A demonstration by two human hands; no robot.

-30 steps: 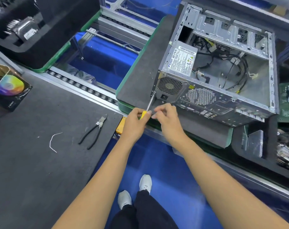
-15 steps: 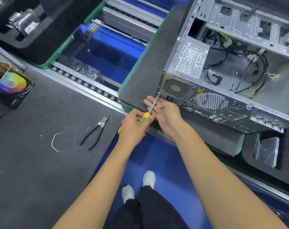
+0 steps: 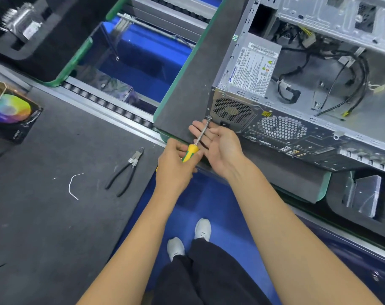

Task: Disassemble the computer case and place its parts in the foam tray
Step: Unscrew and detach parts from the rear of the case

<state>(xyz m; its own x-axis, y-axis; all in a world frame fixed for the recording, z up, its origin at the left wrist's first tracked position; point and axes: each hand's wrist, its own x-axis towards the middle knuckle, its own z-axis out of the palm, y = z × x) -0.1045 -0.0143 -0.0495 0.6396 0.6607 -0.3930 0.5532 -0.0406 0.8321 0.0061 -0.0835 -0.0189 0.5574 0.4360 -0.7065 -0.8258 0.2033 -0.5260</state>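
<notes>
An open grey computer case point(image 3: 314, 137) lies on its side on a dark foam pad point(image 3: 193, 84), its power supply point(image 3: 251, 69) and black cables showing. My left hand point(image 3: 176, 166) grips the yellow-green handle of a screwdriver point(image 3: 192, 149). The shaft runs up to a screw point(image 3: 209, 117) at the rear panel's lower left corner, beside the power supply's fan grille. My right hand point(image 3: 220, 146) lies palm up with straight fingers under the shaft, just below that corner.
Black-handled pliers point(image 3: 125, 172) and a white wire scrap point(image 3: 74, 186) lie on the dark mat at left. A boxed disc point(image 3: 10, 111) sits at far left. Black foam trays point(image 3: 33, 40) hold parts at top left, and another tray point(image 3: 360, 194) holds a clear part at right.
The view has drawn closer to the case. My right hand has opened and slid forward under the screwdriver shaft, and the tip has come up to the corner screw.
</notes>
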